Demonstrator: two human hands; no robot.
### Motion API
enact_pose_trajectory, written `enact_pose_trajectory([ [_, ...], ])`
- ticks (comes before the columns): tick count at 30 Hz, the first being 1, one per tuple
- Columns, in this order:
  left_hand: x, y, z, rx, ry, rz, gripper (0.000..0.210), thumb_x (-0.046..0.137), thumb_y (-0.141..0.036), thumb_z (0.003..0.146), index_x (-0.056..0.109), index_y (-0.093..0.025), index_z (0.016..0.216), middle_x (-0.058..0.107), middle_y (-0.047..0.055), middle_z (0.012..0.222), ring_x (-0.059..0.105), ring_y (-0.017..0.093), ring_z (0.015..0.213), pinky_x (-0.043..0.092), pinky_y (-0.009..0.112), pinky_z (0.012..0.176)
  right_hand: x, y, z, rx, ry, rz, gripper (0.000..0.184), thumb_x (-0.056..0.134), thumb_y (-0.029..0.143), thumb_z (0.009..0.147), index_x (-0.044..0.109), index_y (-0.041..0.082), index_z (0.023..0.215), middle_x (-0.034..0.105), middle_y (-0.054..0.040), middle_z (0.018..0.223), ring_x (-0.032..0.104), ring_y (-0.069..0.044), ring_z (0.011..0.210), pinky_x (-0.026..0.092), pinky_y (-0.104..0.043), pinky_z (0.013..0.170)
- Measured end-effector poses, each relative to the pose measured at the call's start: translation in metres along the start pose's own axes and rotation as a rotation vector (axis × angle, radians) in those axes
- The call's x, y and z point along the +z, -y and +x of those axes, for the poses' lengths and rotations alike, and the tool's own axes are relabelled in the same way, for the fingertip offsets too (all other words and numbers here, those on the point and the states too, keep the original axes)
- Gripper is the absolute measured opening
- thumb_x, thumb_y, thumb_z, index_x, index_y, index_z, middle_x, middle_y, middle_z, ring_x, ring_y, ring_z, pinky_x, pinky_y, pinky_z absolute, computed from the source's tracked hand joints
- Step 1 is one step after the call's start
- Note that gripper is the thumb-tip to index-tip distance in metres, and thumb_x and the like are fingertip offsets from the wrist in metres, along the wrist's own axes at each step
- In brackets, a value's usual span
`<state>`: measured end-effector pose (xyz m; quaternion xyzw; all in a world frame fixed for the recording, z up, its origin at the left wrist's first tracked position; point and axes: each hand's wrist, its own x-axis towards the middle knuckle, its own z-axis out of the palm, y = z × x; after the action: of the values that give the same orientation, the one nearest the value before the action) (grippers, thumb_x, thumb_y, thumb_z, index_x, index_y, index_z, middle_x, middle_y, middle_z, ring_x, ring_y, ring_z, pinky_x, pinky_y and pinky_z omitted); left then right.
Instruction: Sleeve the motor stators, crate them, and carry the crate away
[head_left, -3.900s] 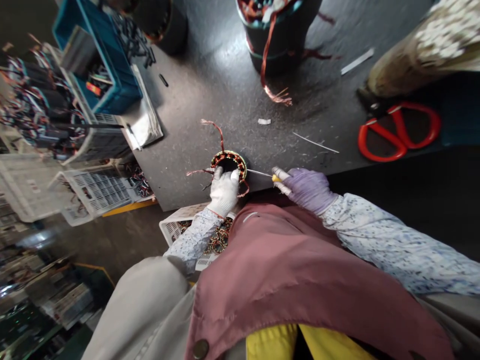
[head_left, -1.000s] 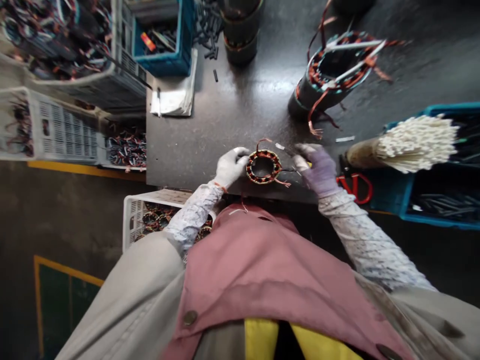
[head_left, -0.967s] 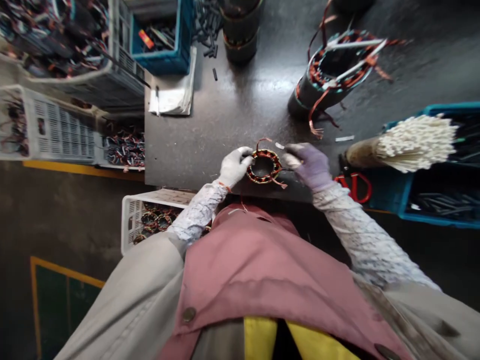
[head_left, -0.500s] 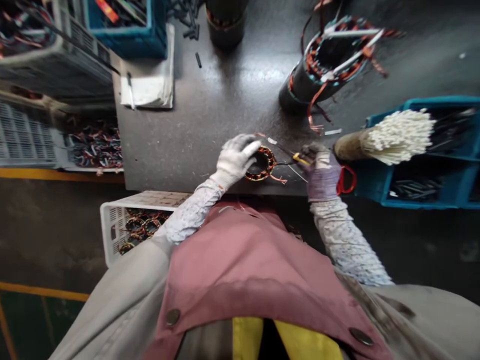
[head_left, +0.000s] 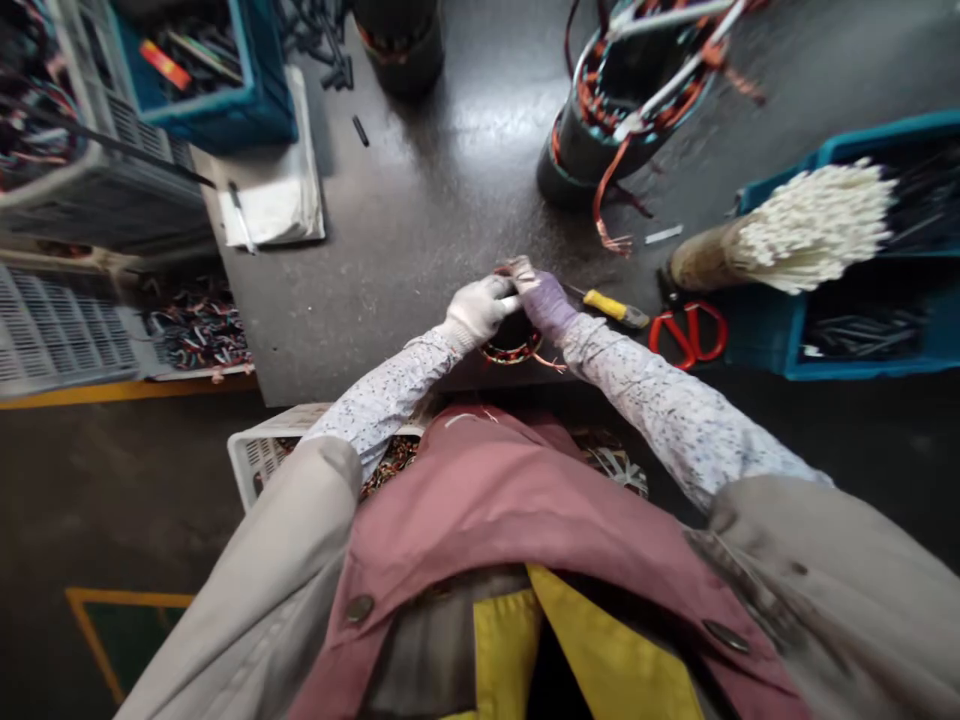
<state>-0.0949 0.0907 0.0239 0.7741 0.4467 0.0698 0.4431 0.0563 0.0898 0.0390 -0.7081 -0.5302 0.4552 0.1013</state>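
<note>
Left hand (head_left: 478,310), right hand (head_left: 546,302) over wound ring (head_left: 510,356) | table (head_left: 360,260), near edge | can't tell my pinch | hard tug could drop it

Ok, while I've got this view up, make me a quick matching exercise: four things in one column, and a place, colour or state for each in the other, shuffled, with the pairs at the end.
Column 1
1. wound ring
2. yellow-handled tool
3. scissors
4. pen

Column 2
A. lying on the paper pad
B. red handles
C. partly hidden by the left hand and right hand
D. lying on the table, out of both hands

Pairs: 1-C, 2-D, 3-B, 4-A
</note>
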Motion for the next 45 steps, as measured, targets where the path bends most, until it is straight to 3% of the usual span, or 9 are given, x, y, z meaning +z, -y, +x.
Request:
enact_pose_trajectory([
  [4, 0.004, -0.015, -0.049, 0.025, -0.171, 0.152, 0.034, 0.05, -0.028, 0.095, 0.067, -0.028, 0.124, 0.063, 0.005, 0.135, 0.051, 0.022, 0.132, 0.032, 0.041, 0.116, -0.035, -0.04, -0.068, -0.13, -0.229, -0.054, 0.055, 0.023, 0.038, 0.101, 0.046, 0.01, 0.142, 0.051, -0.0183, 0.145, 0.048, -0.025, 0.134, 0.043, -0.046, 0.109],
  [9, 0.048, -0.002, -0.082, 0.134, -0.062, 0.267, 0.035, 0.05, -0.018, 0.093, 0.069, -0.027, 0.121, 0.069, 0.008, 0.126, 0.058, 0.023, 0.127, 0.033, 0.052, 0.116, -0.017, -0.067, -0.096, -0.574, -0.154, -0.32, 0.039, 0.065, 0.043, 0.082, 0.069, 0.019, 0.114, 0.067, -0.0125, 0.123, 0.055, -0.031, 0.123, 0.042, -0.05, 0.109],
  [15, 0.045, 0.008, -0.077, 0.117, -0.067, 0.206, 0.034, 0.053, -0.013, 0.091, 0.072, -0.028, 0.114, 0.07, 0.006, 0.125, 0.057, 0.021, 0.128, 0.032, 0.051, 0.117, 0.003, -0.06, -0.037, -0.067, -0.522, 0.267, 0.039, 0.045, 0.046, 0.094, 0.068, 0.017, 0.081, 0.068, -0.0075, 0.078, 0.065, -0.021, 0.077, 0.056, -0.04, 0.079],
  [19, 0.03, -0.038, -0.096, -0.061, -0.245, -0.093, 0.032, 0.051, -0.024, 0.095, 0.066, -0.023, 0.123, 0.071, 0.008, 0.122, 0.061, 0.021, 0.121, 0.039, 0.046, 0.112, -0.013, -0.071, -0.081, 0.061, -0.53, 0.59, 0.036, 0.059, 0.05, 0.085, 0.069, 0.017, 0.093, 0.07, -0.0048, 0.083, 0.065, -0.019, 0.075, 0.057, -0.034, 0.069],
  [23, 0.032, -0.1, -0.101, -0.1, 0.114, -0.34, 0.068, 0.061, -0.034, 0.091, 0.036, -0.014, 0.15, 0.076, 0.009, 0.097, 0.071, 0.02, 0.087, 0.056, 0.033, 0.085, -0.034, -0.071, -0.162, -0.143, -0.486, 0.383, 0.036, 0.066, 0.044, 0.083, 0.069, 0.02, 0.11, 0.073, -0.0076, 0.101, 0.069, -0.021, 0.085, 0.059, -0.037, 0.078],
  [27, 0.022, -0.129, -0.096, -0.073, 0.313, 0.315, 0.067, 0.075, -0.031, 0.079, 0.053, -0.023, 0.141, 0.068, 0.015, 0.121, 0.069, 0.03, 0.097, 0.055, 0.04, 0.084, -0.072, -0.087, -0.2, -0.332, -0.532, 0.083, 0.026, 0.058, 0.037, 0.089, 0.073, 0.023, 0.104, 0.075, -0.007, 0.101, 0.071, -0.022, 0.091, 0.059, -0.037, 0.086],
  [30, 0.01, -0.113, -0.091, -0.126, 0.167, 0.512, 0.044, 0.047, -0.017, 0.093, 0.06, -0.029, 0.133, 0.061, 0.009, 0.136, 0.065, 0.025, 0.112, 0.051, 0.037, 0.095, -0.123, -0.112, -0.19, -0.244, -0.724, -0.071, 0.025, 0.055, 0.036, 0.091, 0.074, 0.022, 0.102, 0.075, -0.0071, 0.095, 0.072, -0.023, 0.087, 0.059, -0.037, 0.084],
  [33, 0.011, -0.088, -0.08, -0.224, 0.005, 0.589, 0.05, 0.054, -0.021, 0.088, 0.056, -0.022, 0.138, 0.053, 0.012, 0.145, 0.048, 0.031, 0.135, 0.037, 0.048, 0.114, -0.17, -0.123, -0.162, -0.189, -0.818, -0.229, 0.028, 0.055, 0.036, 0.091, 0.074, 0.02, 0.103, 0.074, -0.0097, 0.098, 0.069, -0.025, 0.092, 0.055, -0.037, 0.086],
  [45, 0.049, -0.07, -0.059, -0.421, 0.038, 0.593, 0.044, 0.064, -0.03, 0.083, 0.063, -0.026, 0.128, 0.066, 0.012, 0.128, 0.057, 0.032, 0.123, 0.026, 0.061, 0.115, -0.236, -0.087, -0.074, 0.018, -0.604, -0.53, 0.047, 0.062, 0.044, 0.089, 0.065, 0.02, 0.13, 0.061, -0.0138, 0.124, 0.057, -0.024, 0.099, 0.04, -0.034, 0.082],
])
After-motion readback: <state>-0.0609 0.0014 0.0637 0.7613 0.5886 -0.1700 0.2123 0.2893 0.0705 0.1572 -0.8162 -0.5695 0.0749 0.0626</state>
